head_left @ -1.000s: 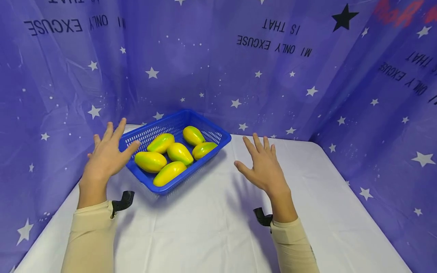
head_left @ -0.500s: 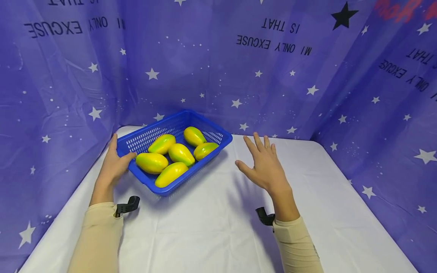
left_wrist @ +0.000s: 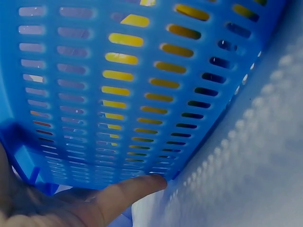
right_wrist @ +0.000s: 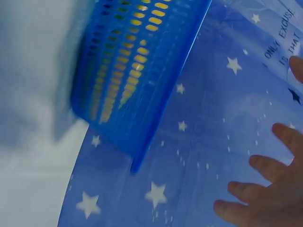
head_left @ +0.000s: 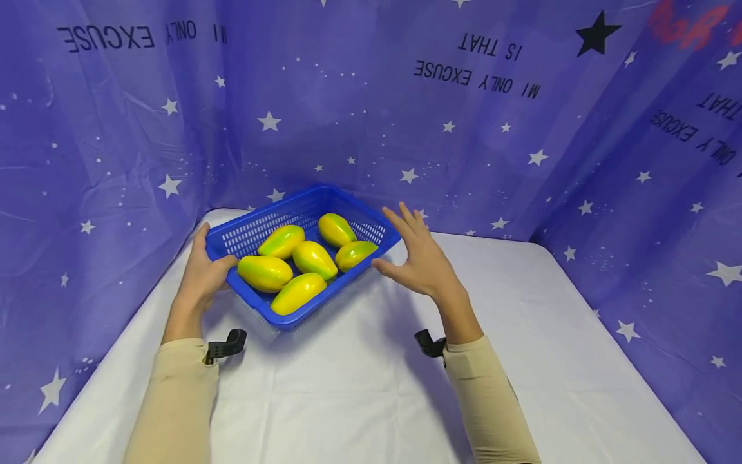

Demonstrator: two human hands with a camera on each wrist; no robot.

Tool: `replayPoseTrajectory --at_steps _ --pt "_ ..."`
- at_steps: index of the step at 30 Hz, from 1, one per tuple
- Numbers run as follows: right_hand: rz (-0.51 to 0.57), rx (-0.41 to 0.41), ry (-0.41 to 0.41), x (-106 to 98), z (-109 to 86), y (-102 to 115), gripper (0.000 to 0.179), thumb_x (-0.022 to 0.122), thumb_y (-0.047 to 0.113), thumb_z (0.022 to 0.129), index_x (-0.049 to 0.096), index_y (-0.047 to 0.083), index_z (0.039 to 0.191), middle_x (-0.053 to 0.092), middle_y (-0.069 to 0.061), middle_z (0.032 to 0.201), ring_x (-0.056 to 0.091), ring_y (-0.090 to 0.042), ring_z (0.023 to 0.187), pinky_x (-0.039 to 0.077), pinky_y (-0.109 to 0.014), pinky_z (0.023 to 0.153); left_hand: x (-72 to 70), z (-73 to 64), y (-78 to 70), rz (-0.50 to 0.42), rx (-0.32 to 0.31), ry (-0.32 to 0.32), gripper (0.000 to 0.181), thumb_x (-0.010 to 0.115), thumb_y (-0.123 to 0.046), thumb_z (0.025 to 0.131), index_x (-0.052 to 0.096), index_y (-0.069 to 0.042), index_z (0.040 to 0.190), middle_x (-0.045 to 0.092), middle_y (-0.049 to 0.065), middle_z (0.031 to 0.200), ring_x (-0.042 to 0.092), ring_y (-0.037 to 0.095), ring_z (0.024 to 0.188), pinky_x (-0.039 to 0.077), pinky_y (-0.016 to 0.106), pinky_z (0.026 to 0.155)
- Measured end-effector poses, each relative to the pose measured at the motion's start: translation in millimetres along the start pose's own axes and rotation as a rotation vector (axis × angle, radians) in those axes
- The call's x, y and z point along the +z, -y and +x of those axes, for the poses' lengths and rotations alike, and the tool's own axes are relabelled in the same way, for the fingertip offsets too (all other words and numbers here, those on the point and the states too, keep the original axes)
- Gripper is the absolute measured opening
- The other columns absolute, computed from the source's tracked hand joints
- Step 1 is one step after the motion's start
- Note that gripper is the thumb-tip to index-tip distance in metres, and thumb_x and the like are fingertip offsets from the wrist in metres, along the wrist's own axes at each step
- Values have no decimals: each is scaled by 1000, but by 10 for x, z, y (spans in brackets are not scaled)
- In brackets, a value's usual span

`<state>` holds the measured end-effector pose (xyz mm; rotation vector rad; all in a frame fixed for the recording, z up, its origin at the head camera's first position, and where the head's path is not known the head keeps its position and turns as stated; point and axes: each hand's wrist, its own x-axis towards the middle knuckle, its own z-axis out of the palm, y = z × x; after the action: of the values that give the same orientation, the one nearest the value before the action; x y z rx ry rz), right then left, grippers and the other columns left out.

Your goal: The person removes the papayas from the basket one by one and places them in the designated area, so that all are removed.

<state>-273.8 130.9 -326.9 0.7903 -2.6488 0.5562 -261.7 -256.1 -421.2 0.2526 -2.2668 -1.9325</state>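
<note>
From my remote station, I see a lightly creased white tablecloth (head_left: 324, 399), bounded from 9 through 12 to 3 o'clock by a purple curtain (head_left: 359, 138) bearing white stars (head_left: 269, 121) and inverted black lettering (head_left: 477, 78). Toward 11 o'clock sits a blue basket (head_left: 342, 281) of six yellow-green fruits (head_left: 313, 259). The left hand (head_left: 203, 274) grips its 9 o'clock end; the right hand (head_left: 420, 261), fingers spread, stands just off its 3 o'clock corner.

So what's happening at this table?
A person's left hand grips one end of a blue basket with six yellow-green fruits inside. Their right hand is spread open by the opposite end, apart from the basket. The basket is towards the back left of the white-covered table.
</note>
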Motion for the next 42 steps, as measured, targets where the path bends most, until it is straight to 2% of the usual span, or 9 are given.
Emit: replayPoseTrajectory --at_steps 3,6,10,13,17,23,28,31,42 --pt "71 -77 43 94 282 91 85 58 65 71 15 44 142 0 13 150 -2 -19 136 19 -63 98 13 -46 -45 1 2 -2 87 49 -12 84 -9 -45 140 -7 17 149 38 42 111 52 44 65" --pt "132 -131 114 236 530 195 86 64 57 71 18 42 142 0 16 148 1 -19 136 18 -61 100 5 11 26 -14 8 8 87 50 -13 84 -8 -47 139 -8 15 149 36 43 113 52 45 64" --pt "164 -123 232 459 747 325 84 69 50 70 22 47 139 2 18 148 11 -19 135 21 -55 102 20 23 47 -12 0 12 87 50 -14 84 -9 -48 138 -9 12 150 33 43 116 51 48 68" --pt "144 -109 317 609 846 383 79 68 49 71 25 49 137 5 16 148 19 -19 134 23 -52 102 48 -68 -65 6 -1 7 85 47 -12 86 -11 -43 141 -10 12 150 30 43 119 49 51 73" --pt "108 -118 396 760 942 415 72 67 45 74 32 44 136 12 10 149 17 -20 135 22 -51 103 64 -105 -127 16 2 0 85 47 -12 86 -10 -41 141 -10 10 150 28 42 121 48 51 74" --pt "129 -134 463 913 1026 429 68 70 37 75 41 28 136 25 5 146 19 -15 134 23 -42 105 76 -88 -126 14 6 3 86 48 -14 84 -8 -45 140 -9 11 150 28 43 120 49 51 74" --pt "185 -83 537 1018 1063 419 63 72 32 74 46 29 132 40 6 137 32 -18 127 33 -39 99 75 -82 -120 -24 10 6 86 48 -11 84 -8 -41 142 -7 13 150 31 43 118 50 49 71" --pt "216 -58 577 1064 1082 431 62 74 29 73 49 28 130 43 5 134 38 -20 121 37 -38 95 61 -70 -112 -36 2 1 86 47 -8 84 -7 -41 142 -5 12 150 32 41 117 51 48 68" --pt "179 -41 643 1196 1191 493 54 72 26 75 54 30 125 44 4 133 39 -15 116 38 -36 94 -7 -46 -102 -25 -9 -18 87 47 -7 84 -7 -40 143 -5 11 150 32 40 116 52 47 66"
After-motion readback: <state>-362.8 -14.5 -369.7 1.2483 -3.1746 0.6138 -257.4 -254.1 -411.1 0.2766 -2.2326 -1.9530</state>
